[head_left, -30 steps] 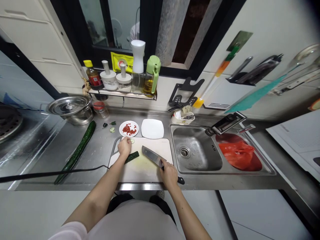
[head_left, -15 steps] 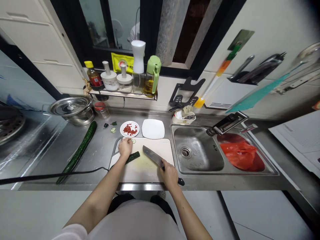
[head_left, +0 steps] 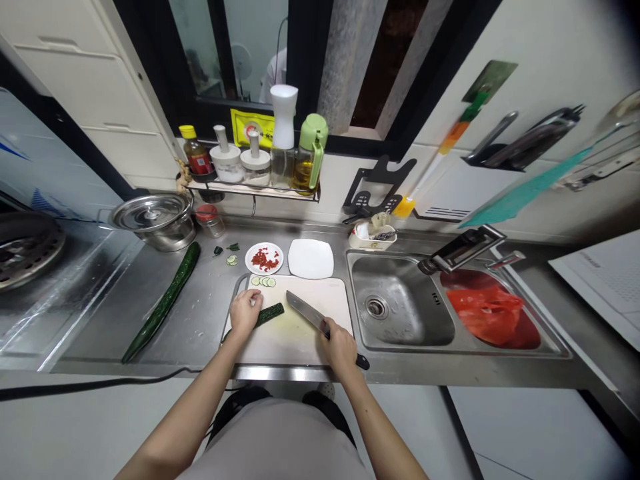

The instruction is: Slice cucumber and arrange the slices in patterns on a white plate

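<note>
My right hand (head_left: pixel 341 347) grips a kitchen knife (head_left: pixel 307 311) by its black handle, blade pointing up and left over the white cutting board (head_left: pixel 293 347). My left hand (head_left: pixel 246 313) is over the board's left side, fingers loosely bent, with nothing seen in them. Below it lies a dark green cucumber piece (head_left: pixel 270 314), its middle hidden by the hand and wrist. A short row of pale cucumber slices (head_left: pixel 263 282) lies along the board's top left edge. The blade is apart from the cucumber piece.
Behind the board are a plate of chopped red pieces (head_left: pixel 277 269) and a white plate (head_left: pixel 311 259). A whole cucumber (head_left: pixel 165 303) and a lidded steel pot (head_left: pixel 173 233) are left. The sink (head_left: pixel 400 307) is right. A black cable (head_left: pixel 125 381) runs along the counter's front edge.
My left hand has drawn back from the board's top edge toward the cucumber piece, uncovering the row of slices. My right hand and the knife stay nearly still. The view has shifted slightly.
</note>
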Available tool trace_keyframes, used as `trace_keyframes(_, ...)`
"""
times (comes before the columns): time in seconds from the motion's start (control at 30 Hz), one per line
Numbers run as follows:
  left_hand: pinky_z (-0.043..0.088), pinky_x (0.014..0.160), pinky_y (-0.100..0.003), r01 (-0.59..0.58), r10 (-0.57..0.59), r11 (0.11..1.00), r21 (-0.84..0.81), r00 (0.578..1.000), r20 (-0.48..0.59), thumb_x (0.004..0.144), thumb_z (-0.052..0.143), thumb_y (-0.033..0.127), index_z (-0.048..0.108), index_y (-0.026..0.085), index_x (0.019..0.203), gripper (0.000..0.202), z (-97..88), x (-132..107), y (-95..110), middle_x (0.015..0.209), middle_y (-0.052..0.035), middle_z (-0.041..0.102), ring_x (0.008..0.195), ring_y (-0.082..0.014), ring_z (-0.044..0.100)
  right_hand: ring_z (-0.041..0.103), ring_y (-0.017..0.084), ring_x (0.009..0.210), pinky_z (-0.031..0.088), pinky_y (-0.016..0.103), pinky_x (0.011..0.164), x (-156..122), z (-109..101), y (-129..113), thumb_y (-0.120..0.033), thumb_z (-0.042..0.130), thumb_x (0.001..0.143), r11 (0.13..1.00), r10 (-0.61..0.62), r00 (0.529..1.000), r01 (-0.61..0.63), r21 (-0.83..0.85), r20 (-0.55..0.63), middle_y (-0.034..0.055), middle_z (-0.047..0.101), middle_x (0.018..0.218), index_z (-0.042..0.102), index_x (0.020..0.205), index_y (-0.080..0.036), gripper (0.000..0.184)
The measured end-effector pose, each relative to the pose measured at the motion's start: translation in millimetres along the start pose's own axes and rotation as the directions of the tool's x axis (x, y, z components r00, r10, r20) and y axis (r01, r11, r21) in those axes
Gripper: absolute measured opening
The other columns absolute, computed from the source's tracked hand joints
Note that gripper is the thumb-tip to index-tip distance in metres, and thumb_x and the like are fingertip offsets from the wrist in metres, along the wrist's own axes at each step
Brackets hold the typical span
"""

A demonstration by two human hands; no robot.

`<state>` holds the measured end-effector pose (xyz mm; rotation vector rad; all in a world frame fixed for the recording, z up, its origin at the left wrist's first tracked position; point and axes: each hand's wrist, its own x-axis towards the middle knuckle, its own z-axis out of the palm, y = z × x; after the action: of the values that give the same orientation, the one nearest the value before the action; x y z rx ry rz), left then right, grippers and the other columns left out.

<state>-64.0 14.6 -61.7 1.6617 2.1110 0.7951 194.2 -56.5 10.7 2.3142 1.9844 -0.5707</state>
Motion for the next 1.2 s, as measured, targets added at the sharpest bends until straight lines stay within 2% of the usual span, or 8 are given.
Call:
trace_keyframes(0.23, 0.045, 0.085, -0.032, -0.106, 0.111, 0.993, -0.057, 0.989, 0.099, 0.084, 0.053, 0.032, 0.071, 0.022, 0.091, 0.021, -8.0, -14, 8, 0.093, -0.0042, 0.07, 0.089, -0.0207, 0.06, 0.063, 0.018, 0.089, 0.036, 0.025, 0.072, -1, 2, -5, -0.027, 0.047, 0.089, 1.0, -0.023, 1.0, 0.023, 0.003, 0.004, 0.0039, 0.07, 0.097, 0.058, 0.116, -0.026, 0.028)
trace_keyframes(0.43, 0.044, 0.089, -0.034, -0.196, 0.199, 0.98, -0.038, 0.963, 0.181, 0.087, 0.052, 0.036, 0.071, 0.023, 0.095, 0.025, -8.7, -25, 15, 0.099, -0.0048, 0.07, 0.095, -0.0208, 0.06, 0.062, 0.017, 0.087, 0.035, 0.024, 0.069, -2, 10, -6, -0.03, 0.044, 0.09, 0.998, -0.014, 0.999, 0.012, 0.065, 0.032, 0.0018, 0.069, 0.09, 0.06, 0.109, -0.028, 0.024)
trace_keyframes(0.6, 0.042, 0.089, -0.035, -0.354, 0.338, 0.935, 0.018, 0.906, 0.253, 0.081, 0.061, 0.045, 0.068, 0.027, 0.107, 0.032, -13.2, -35, 19, 0.103, -0.0045, 0.067, 0.099, -0.022, 0.058, 0.063, 0.018, 0.086, 0.034, 0.025, 0.068, -2, 14, -9, -0.034, 0.042, 0.091, 0.991, 0.002, 0.998, -0.009, 0.133, 0.055, 0.0014, 0.07, 0.087, 0.061, 0.11, -0.028, 0.027)
trace_keyframes(0.7, 0.042, 0.086, -0.034, -0.419, 0.385, 0.907, 0.045, 0.867, 0.316, 0.081, 0.063, 0.042, 0.067, 0.028, 0.108, 0.031, -14.8, -34, 19, 0.102, -0.0049, 0.066, 0.098, -0.0223, 0.058, 0.063, 0.018, 0.089, 0.035, 0.025, 0.07, -3, 14, -12, -0.034, 0.041, 0.092, 0.988, 0.014, 0.997, -0.025, 0.15, 0.071, 0.0025, 0.07, 0.093, 0.06, 0.114, -0.028, 0.03)
trace_keyframes(0.8, 0.043, 0.085, -0.033, -0.433, 0.392, 0.901, 0.041, 0.849, 0.353, 0.084, 0.059, 0.038, 0.067, 0.026, 0.108, 0.028, -14.9, -29, 17, 0.102, -0.0051, 0.067, 0.097, -0.0216, 0.059, 0.063, 0.017, 0.09, 0.035, 0.024, 0.07, -2, 14, -16, -0.032, 0.038, 0.094, 0.988, 0.006, 0.997, -0.018, 0.153, 0.079, 0.003, 0.07, 0.097, 0.06, 0.116, -0.027, 0.031)
trace_keyframes(0.93, 0.044, 0.087, -0.032, -0.438, 0.402, 0.899, 0.011, 0.834, 0.378, 0.084, 0.059, 0.039, 0.067, 0.026, 0.108, 0.029, -14.5, -26, 16, 0.104, -0.0049, 0.067, 0.097, -0.0213, 0.059, 0.063, 0.017, 0.086, 0.033, 0.024, 0.067, -2, 14, -22, -0.03, 0.034, 0.097, 0.99, -0.068, 0.992, 0.055, 0.128, 0.102, 0.0043, 0.07, 0.094, 0.06, 0.109, -0.022, 0.03)
trace_keyframes(1.07, 0.044, 0.089, -0.031, -0.413, 0.392, 0.91, -0.021, 0.845, 0.363, 0.088, 0.053, 0.042, 0.069, 0.026, 0.106, 0.029, -13.2, -28, 16, 0.102, -0.0042, 0.068, 0.098, -0.0198, 0.06, 0.062, 0.018, 0.087, 0.033, 0.025, 0.068, -3, 9, -32, -0.028, 0.032, 0.097, 0.989, -0.116, 0.982, 0.101, 0.103, 0.149, 0.0077, 0.07, 0.095, 0.059, 0.103, -0.018, 0.03)
trace_keyframes(1.2, 0.045, 0.09, -0.029, -0.381, 0.381, 0.921, -0.075, 0.85, 0.364, 0.092, 0.046, 0.039, 0.069, 0.026, 0.107, 0.03, -11.1, -34, 18, 0.105, -0.0033, 0.068, 0.098, -0.0175, 0.06, 0.062, 0.019, 0.089, 0.034, 0.026, 0.07, -4, 6, -42, -0.026, 0.033, 0.097, 0.983, -0.165, 0.97, 0.147, 0.11, 0.177, 0.0088, 0.069, 0.097, 0.058, 0.106, -0.017, 0.028)
